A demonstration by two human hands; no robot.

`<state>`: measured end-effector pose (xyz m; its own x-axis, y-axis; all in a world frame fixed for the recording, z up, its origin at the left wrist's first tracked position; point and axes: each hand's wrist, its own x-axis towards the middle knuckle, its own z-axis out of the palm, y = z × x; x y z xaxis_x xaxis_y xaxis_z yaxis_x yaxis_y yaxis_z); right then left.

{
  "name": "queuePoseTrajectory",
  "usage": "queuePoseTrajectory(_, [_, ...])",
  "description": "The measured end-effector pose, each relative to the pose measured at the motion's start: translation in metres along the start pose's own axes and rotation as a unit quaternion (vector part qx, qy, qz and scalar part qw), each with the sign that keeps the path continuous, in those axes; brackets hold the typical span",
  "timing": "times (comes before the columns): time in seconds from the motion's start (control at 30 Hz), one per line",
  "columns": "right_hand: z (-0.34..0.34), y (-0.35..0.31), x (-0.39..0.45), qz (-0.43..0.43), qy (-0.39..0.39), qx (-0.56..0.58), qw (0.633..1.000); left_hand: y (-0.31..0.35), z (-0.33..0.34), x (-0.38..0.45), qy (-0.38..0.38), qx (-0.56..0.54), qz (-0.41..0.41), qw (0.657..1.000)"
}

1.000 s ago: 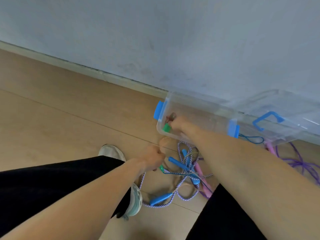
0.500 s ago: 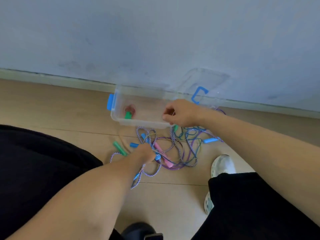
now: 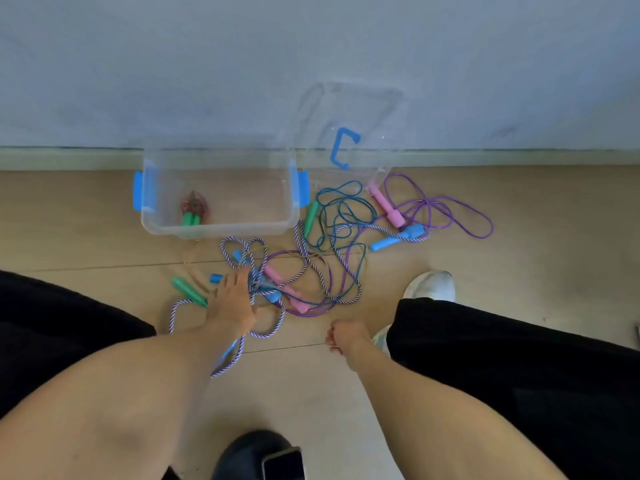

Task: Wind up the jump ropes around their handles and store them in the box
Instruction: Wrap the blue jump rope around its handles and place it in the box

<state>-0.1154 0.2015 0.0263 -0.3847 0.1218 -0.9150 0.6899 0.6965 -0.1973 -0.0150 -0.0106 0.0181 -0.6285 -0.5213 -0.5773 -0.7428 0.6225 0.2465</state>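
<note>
A clear box point(image 3: 221, 231) with blue latches stands on the floor by the wall. Inside it lies a wound red rope with green handles point(image 3: 193, 212). In front of it several ropes lie tangled: a striped rope point(image 3: 313, 263) with blue handles point(image 3: 396, 237), a purple rope point(image 3: 450, 211) with pink handles point(image 3: 385, 204), and a teal rope point(image 3: 341, 209) with green handles point(image 3: 188, 291). My left hand point(image 3: 231, 301) rests on the tangle, fingers stretched over the striped rope and a blue handle. My right hand point(image 3: 346, 337) hovers as a fist near my right knee, holding nothing.
The box's clear lid point(image 3: 343, 147), with a blue handle, leans on the grey wall behind the box. My knees in black trousers flank the ropes, with a white shoe point(image 3: 431, 284) on the right. A phone point(image 3: 282, 464) shows at the bottom edge.
My right hand let go of the green-handled bundle in the box and drew back to my right knee. My left hand stayed on the tangle. My view turned to face the box.
</note>
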Motion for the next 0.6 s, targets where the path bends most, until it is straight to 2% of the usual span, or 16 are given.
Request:
queuePoseTrajectory(0.1, [0.008, -0.003, 0.004, 0.010, -0.027, -0.008, 1.000, 0.001, 0.001, 0.014, -0.033, 0.021, -0.020, 0.999])
queuePoseTrajectory(0.27, [0.021, -0.046, 0.014, -0.046, -0.016, 0.042, 0.998, 0.001, 0.001, 0.031, -0.050, 0.075, -0.027, 0.996])
queuePoseTrajectory(0.37, [0.030, -0.069, 0.026, -0.070, 0.012, 0.085, 0.994, 0.006, -0.010, 0.038, -0.052, 0.008, -0.027, 0.998])
queuePoseTrajectory(0.43, [0.034, -0.079, 0.022, -0.069, -0.005, 0.088, 0.994, 0.011, -0.027, 0.044, -0.070, -0.110, -0.080, 0.988])
queuePoseTrajectory(0.47, [0.038, -0.081, 0.021, -0.061, -0.026, 0.086, 0.994, 0.014, -0.037, 0.046, -0.079, -0.205, -0.119, 0.968])
queuePoseTrajectory(0.53, [0.042, -0.082, 0.011, -0.065, -0.023, 0.089, 0.994, 0.021, -0.063, 0.046, -0.073, -0.440, -0.205, 0.871])
queuePoseTrajectory(0.57, [0.045, -0.079, 0.015, -0.080, -0.005, 0.059, 0.995, 0.021, -0.078, 0.045, -0.051, -0.495, -0.213, 0.841])
queuePoseTrajectory(0.6, [0.049, -0.076, 0.017, -0.083, 0.013, 0.033, 0.996, 0.019, -0.092, 0.044, -0.035, -0.512, -0.199, 0.835])
